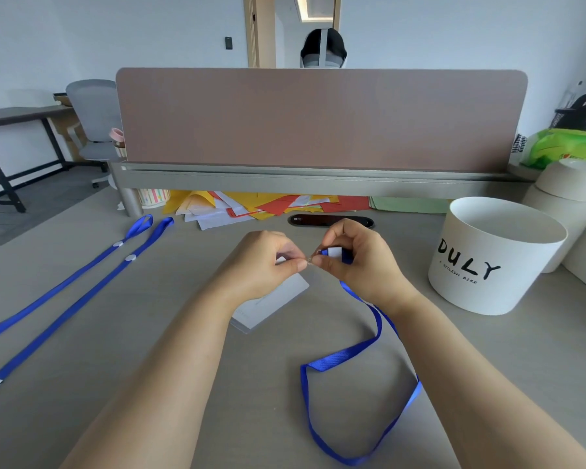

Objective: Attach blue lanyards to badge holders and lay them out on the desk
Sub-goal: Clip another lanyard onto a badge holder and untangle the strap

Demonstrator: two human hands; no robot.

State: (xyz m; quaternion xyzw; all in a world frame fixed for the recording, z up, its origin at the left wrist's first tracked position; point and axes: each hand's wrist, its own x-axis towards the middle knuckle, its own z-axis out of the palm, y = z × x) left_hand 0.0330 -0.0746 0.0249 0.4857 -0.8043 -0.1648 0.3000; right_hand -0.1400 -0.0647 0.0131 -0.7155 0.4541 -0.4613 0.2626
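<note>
My left hand [264, 262] pinches the top edge of a clear badge holder [271, 306], which slopes from the hand down onto the desk. My right hand [356, 258] pinches the white-tagged end of a blue lanyard [352, 360] with its small metal ring [310, 261]. The ring sits between the fingertips of both hands. The lanyard's strap drops under my right wrist and loops over the desk in front of me. Two more blue lanyards [82, 282] lie stretched out side by side on the left of the desk.
A white round tub marked DULY [494, 262] stands at the right, with white containers [569, 198] behind it. Coloured paper sheets [268, 204] lie under the desk divider [318, 120]. A black oval object [330, 221] lies just beyond my hands. A person sits behind the divider.
</note>
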